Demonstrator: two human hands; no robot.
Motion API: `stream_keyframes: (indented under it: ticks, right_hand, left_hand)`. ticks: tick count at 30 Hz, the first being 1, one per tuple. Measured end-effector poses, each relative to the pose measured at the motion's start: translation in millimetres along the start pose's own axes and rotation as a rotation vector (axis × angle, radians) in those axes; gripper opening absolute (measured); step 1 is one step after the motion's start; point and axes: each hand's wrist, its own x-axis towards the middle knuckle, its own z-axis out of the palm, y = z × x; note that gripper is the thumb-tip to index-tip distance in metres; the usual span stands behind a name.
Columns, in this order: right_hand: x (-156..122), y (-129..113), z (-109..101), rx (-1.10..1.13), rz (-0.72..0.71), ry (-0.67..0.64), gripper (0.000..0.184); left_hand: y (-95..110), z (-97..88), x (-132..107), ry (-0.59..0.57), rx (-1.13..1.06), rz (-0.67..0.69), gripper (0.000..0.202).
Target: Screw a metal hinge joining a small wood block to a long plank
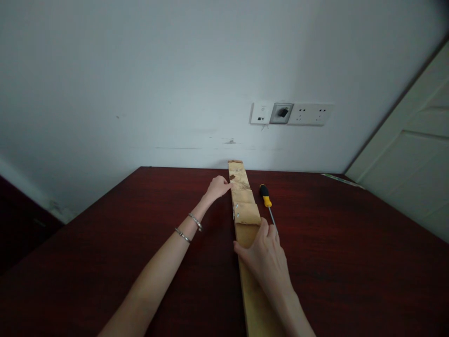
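A long wooden board (255,285) lies lengthwise on the dark red table, its far end near the wall. Brown paper or cardboard (246,213) covers the far part, with small shiny staples along its left side and a torn, scuffed patch beyond. My left hand (218,187) is closed at the left edge of this covered part, thumb against it; its other fingertips are partly hidden. Across the bare wood, just nearer than the covering, my right hand (265,250) grips the board from both sides. To the right lies a screwdriver (265,196) with a black and yellow handle, its tip hidden behind my right hand.
The table (333,252) meets a white wall (196,84) at its far edge. Wall sockets (310,114) and a plugged-in black adapter (283,112) sit above it. A pale panelled door (417,154) stands at the right, with a thin strip (342,180) lying near it.
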Motion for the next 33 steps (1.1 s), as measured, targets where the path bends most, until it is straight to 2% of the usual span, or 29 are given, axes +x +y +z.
stream_keyframes:
  ticks: [2, 4, 7, 10, 16, 18, 23, 28, 33]
  right_hand:
    - [0.1, 0.5, -0.5, -0.014, 0.002, -0.001, 0.073]
    - [-0.1, 1.1, -0.2, -0.034, -0.005, 0.012, 0.076]
    - [-0.7, 1.7, 0.6, -0.088, -0.023, 0.053, 0.08]
    - [-1.3, 1.6, 1.1, -0.134, -0.04, 0.083, 0.083]
    - [-1.1, 1.8, 1.4, -0.147, -0.058, 0.115, 0.09]
    - [-0.7, 1.8, 1.5, -0.149, -0.062, 0.116, 0.091]
    - [-0.3, 1.3, 1.4, -0.139, -0.057, 0.122, 0.093]
    - [-0.3, 1.2, 0.4, -0.14, -0.055, 0.111, 0.093]
    - [0.1, 2.0, 0.6, -0.146, -0.064, 0.116, 0.097]
  left_hand:
    - [9.8, -8.4, -5.2, 0.045, 0.041, 0.058, 0.024]
    - [22.2, -14.8, -12.1, 0.026, 0.056, 0.139, 0.024]
    - [40.5, -17.0, -22.9, -0.164, 0.071, 0.373, 0.023]
    - [53.8, -12.1, -31.3, -0.335, 0.122, 0.476, 0.018]
    - [65.3, -4.4, -46.8, -0.459, 0.33, 0.588, 0.019]
    - [66.5, -3.2, -53.0, -0.465, 0.421, 0.627, 0.025]
    - [65.7, 3.5, -66.1, -0.38, 0.636, 0.691, 0.048]
    - [63.2, 8.1, -72.5, -0.338, 0.657, 0.7, 0.055]
    - [63.6, 4.7, -76.4, -0.305, 0.65, 0.68, 0.057]
